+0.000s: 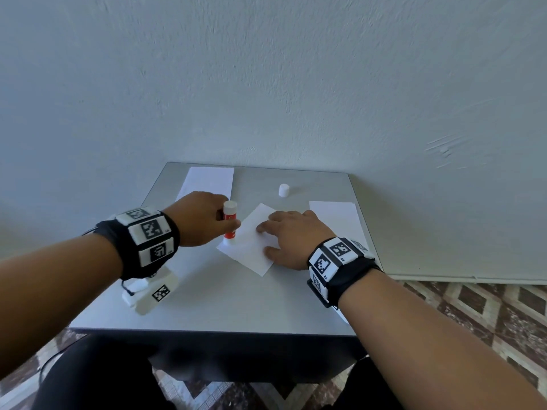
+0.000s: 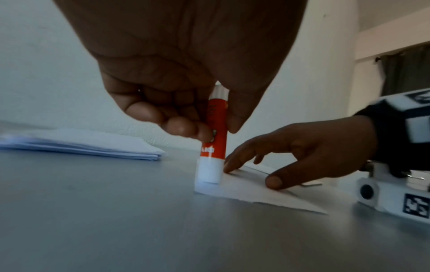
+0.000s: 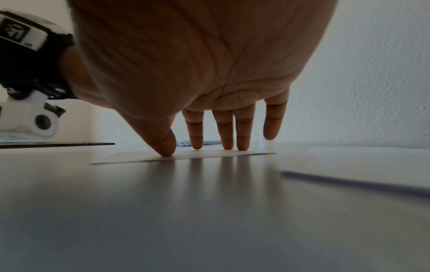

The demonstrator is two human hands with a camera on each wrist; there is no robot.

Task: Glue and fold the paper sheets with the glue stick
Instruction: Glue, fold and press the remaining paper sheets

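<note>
left hand [image 1: 201,220] grips glue stick [image 1: 230,221], label unreadable; right hand [image 1: 291,238] flat on paper sheet [image 1: 251,250].

On the table [image 1: 225,306], the sheet [image 1: 251,247] lies at the centre. The glue stick [image 1: 230,223] stands upright on its 9 o'clock corner, with the left hand [image 1: 201,220] around it. The right hand [image 1: 293,235] rests on the sheet's 3 o'clock side. One paper stack [image 1: 207,182] lies at 11 o'clock, near the wall [image 1: 266,84]; another stack [image 1: 340,216] lies at 3 o'clock. The cap [image 1: 283,190] stands at 1 o'clock, between the two stacks.
</note>
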